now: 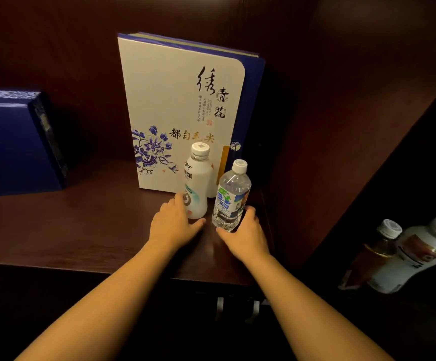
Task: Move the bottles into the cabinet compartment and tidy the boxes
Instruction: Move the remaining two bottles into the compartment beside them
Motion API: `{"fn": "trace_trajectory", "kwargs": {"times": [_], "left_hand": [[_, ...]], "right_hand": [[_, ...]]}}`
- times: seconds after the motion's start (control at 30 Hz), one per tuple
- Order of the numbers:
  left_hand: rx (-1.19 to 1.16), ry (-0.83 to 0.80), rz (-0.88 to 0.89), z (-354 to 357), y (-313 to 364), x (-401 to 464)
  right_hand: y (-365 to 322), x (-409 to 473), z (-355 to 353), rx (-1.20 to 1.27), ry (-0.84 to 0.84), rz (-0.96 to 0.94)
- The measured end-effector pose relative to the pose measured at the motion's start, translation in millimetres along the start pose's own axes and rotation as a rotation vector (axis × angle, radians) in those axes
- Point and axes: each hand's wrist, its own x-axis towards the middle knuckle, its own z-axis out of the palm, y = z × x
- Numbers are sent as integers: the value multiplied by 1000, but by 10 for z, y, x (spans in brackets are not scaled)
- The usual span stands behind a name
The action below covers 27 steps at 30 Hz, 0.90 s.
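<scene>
Two bottles stand upright on the dark wooden shelf [55, 230] in front of a tall white-and-blue gift box [180, 100]. The white milk-drink bottle [198, 183] is on the left; my left hand [175, 222] wraps its base, thumb in front and fingers behind. The clear water bottle [232, 196] with a blue-green label is on the right; my right hand [245, 230] grips its lower part from the right side. The two bottles stand close together without touching.
A dark blue box [16, 142] stands at the left of the shelf. A wooden partition wall [329, 126] closes the compartment on the right. Beyond it, lower right, two more bottles stand: an amber one [378, 246] and a white one [417, 259].
</scene>
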Motion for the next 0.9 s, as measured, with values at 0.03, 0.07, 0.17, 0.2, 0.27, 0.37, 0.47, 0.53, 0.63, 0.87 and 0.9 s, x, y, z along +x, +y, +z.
{"fn": "trace_trajectory", "kwargs": {"times": [0.03, 0.07, 0.17, 0.2, 0.27, 0.37, 0.47, 0.53, 0.63, 0.87, 0.9], "left_hand": [[-40, 11, 1, 16, 5, 32], [-96, 19, 4, 28, 13, 70], [-278, 33, 18, 41, 40, 180], [-308, 34, 16, 46, 49, 209], [-328, 36, 5, 55, 59, 250], [-341, 44, -2, 65, 51, 247], [-344, 48, -16, 46, 43, 205], [-338, 43, -29, 29, 44, 159], [-335, 40, -37, 13, 42, 54], [-340, 59, -44, -61, 62, -377], [-339, 65, -50, -80, 77, -461]], "right_hand": [[-13, 30, 29, 12, 8, 7], [-30, 63, 55, 27, 18, 15], [-78, 145, 128, 101, 59, 37], [-87, 160, 146, 122, 73, 41], [-92, 181, 170, 146, 99, 38], [-74, 186, 167, 155, 123, 32], [-53, 154, 143, 155, 133, 29], [-42, 107, 134, 154, 137, 22], [-16, 16, 109, 154, 130, 2], [106, -313, -16, 166, 78, -50], [134, -370, -39, 167, 69, -60]]}}
